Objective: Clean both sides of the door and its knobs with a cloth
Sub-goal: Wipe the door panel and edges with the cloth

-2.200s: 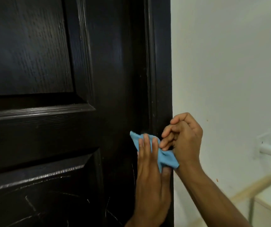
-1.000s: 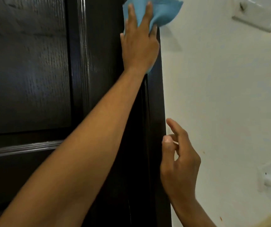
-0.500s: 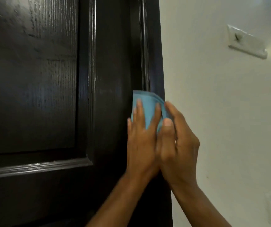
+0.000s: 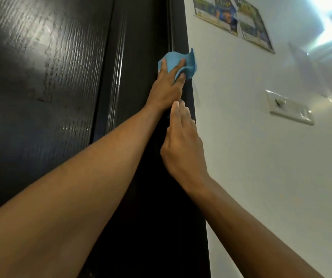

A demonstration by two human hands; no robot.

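Dark door served as landmark. Blue cloth lay against the door's right edge, high up, spilling slightly past it toward the white wall. Left hand pressed the cloth flat, fingers straight and spread over it. Right hand rested on the same edge just below, fingers extended, holding nothing. Posters and a switch plate hung right of the door.

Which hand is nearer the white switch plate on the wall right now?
The right hand. It rests on the dark wooden door's edge, below and left of the white switch plate. The left hand presses the blue cloth farther left.
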